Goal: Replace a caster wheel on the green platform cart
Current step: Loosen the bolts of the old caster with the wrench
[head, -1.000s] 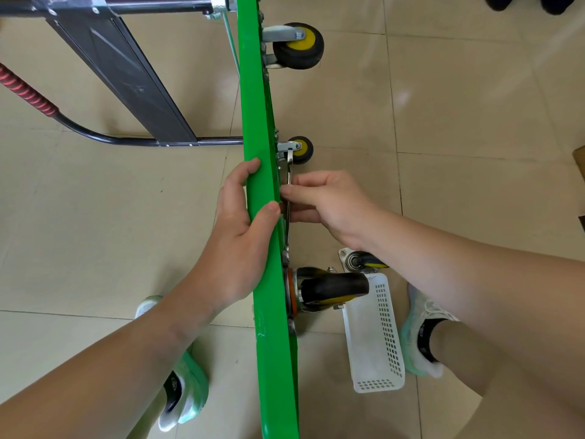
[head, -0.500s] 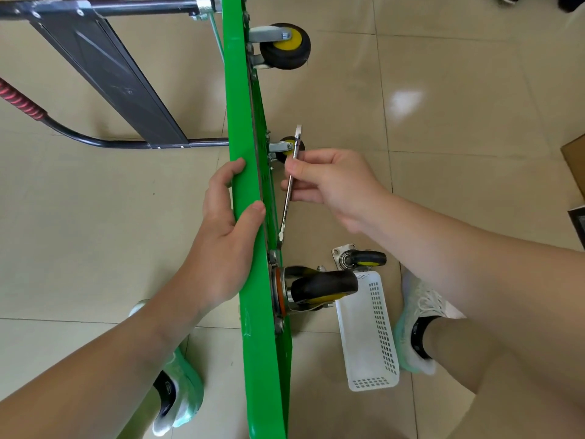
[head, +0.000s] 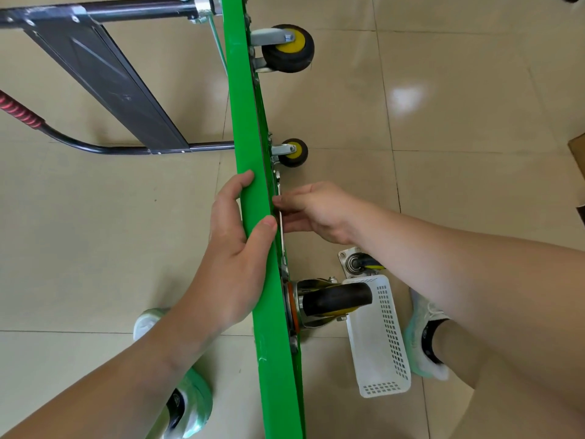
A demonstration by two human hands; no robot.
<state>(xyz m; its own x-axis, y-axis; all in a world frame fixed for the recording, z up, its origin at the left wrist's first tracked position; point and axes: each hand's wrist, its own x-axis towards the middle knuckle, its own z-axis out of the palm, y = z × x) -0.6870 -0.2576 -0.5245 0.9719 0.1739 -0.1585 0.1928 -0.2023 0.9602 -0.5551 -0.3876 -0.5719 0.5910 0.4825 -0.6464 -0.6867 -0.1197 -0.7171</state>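
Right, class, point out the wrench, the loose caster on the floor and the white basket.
wrench (head: 281,239), head view, shaft below the fingers.
loose caster (head: 355,263), head view, swivel bearing.
white basket (head: 394,343), head view, perforated side wall.

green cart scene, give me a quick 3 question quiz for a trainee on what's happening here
1. True or false: the green cart deck lies flat on the floor.
2. What does the right hand hold against the underside of the deck? A) a wrench B) a hammer C) a screwdriver
3. Fill in: the loose caster lies on the floor next to a white ____.

Key: 1 false, it stands on its edge; 2 A; 3 basket
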